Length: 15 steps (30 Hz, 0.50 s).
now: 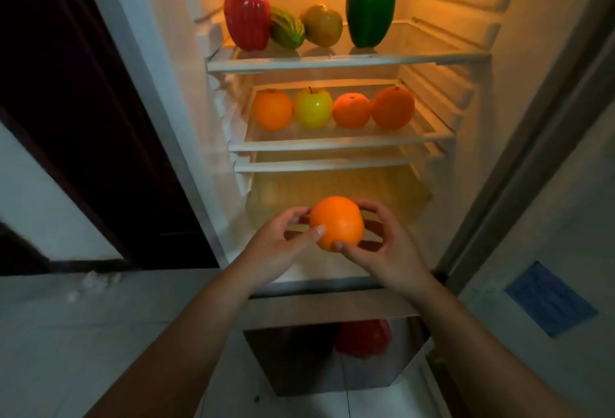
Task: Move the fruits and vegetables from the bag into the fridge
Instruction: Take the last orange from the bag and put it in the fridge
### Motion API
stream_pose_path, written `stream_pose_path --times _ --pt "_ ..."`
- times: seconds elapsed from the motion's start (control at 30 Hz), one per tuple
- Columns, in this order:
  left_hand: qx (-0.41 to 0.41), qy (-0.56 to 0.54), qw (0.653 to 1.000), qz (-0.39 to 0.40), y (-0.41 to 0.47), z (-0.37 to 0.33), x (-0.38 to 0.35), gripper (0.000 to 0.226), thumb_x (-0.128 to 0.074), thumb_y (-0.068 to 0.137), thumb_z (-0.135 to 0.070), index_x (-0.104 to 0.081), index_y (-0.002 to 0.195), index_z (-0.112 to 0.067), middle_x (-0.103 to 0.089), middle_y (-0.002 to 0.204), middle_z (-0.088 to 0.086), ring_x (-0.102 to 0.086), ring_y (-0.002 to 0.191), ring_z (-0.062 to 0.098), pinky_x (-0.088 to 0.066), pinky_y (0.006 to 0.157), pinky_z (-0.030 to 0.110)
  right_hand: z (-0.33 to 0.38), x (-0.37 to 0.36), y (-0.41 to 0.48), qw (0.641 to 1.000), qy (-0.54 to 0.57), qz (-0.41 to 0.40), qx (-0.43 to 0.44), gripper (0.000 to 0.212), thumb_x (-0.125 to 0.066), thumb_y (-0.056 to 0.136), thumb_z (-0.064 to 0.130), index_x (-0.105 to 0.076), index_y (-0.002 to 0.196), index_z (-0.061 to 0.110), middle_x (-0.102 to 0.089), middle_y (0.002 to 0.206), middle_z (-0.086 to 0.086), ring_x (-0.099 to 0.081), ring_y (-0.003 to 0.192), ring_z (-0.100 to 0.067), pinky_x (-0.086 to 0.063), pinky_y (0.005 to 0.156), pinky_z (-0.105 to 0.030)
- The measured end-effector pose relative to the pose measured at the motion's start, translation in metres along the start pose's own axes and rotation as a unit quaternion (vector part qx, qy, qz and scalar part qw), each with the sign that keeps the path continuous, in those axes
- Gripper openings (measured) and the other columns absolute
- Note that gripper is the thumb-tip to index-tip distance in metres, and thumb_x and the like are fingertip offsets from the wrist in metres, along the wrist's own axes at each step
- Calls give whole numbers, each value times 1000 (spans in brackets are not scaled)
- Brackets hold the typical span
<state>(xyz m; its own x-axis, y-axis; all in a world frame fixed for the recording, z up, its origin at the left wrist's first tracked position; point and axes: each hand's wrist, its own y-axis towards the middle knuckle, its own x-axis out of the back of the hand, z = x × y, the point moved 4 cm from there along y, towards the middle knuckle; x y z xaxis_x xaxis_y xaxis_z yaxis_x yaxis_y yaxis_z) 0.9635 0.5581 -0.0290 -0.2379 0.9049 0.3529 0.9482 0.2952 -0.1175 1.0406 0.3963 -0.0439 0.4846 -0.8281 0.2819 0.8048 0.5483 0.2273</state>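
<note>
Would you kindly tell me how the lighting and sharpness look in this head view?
Head view: warm amber light inside the fridge lights the orange held by left hand and right hand; the floor is dim; the wide lens bows the fridge sides; the red thing below is blurred.

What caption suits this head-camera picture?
An orange held by left hand and right hand before the stocked fridge.

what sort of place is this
Likely a home kitchen at an open fridge: its lit shelves hold a red pepper and a green pepper, and the left hand and right hand hold an orange before it.
</note>
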Motion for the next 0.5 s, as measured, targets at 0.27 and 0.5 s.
stream_pose_path --times 0.27,0.5 --pt "-132 153 979 0 83 -46 19 45 -63 84 -41 -49 125 -32 -47 129 -13 -46 117 5 -41 94 31 -1 47 57 988 -129 -78 26 71 -82 66 20 -45 126 30 -42 126 8 -48 108 -4 -46 74 -8" --pt "-330 324 887 20 131 -99 -3 46 -68 82 -29 -55 124 -17 -46 132 2 -43 121 15 -24 92 9 11 95 70 952 -232 -196 35 69 -83 64 29 -46 121 30 -44 117 14 -47 102 -4 -48 79 -25"
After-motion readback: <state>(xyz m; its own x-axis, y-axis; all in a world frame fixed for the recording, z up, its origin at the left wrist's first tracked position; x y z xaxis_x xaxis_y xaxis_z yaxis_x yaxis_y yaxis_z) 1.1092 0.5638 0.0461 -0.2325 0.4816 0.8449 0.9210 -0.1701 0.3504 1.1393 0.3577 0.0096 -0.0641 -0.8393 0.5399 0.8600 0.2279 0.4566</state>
